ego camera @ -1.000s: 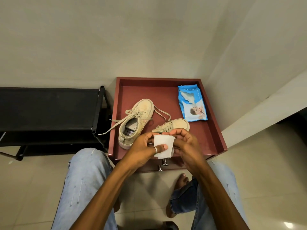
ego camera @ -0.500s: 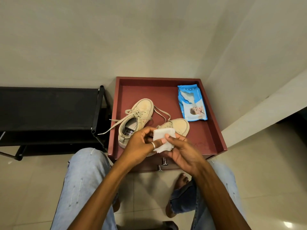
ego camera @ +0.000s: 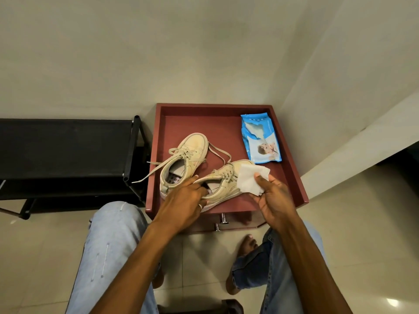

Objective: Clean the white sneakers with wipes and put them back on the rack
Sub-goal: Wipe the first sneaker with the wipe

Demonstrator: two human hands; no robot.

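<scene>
Two off-white sneakers lie on a red-brown cabinet top (ego camera: 288, 177). The left sneaker (ego camera: 188, 155) rests with its laces trailing to the left. My left hand (ego camera: 183, 200) grips the heel opening of the right sneaker (ego camera: 223, 180), fingers reaching inside. My right hand (ego camera: 272, 196) pinches a white wipe (ego camera: 250, 180) beside that sneaker's toe. The wipe touches or overlaps the toe. A blue pack of wipes (ego camera: 260, 139) lies at the back right of the top.
A black shoe rack (ego camera: 68, 146) stands to the left of the cabinet against the wall. Two metal drawer knobs (ego camera: 221, 223) stick out below the cabinet's front edge. My knees in light jeans and a bare foot (ego camera: 247, 245) are on the tiled floor below.
Both hands held the wipe together in front of the right sneaker. Now my left hand has let go and gripped that sneaker's heel, and my right hand has carried the wipe to the right.
</scene>
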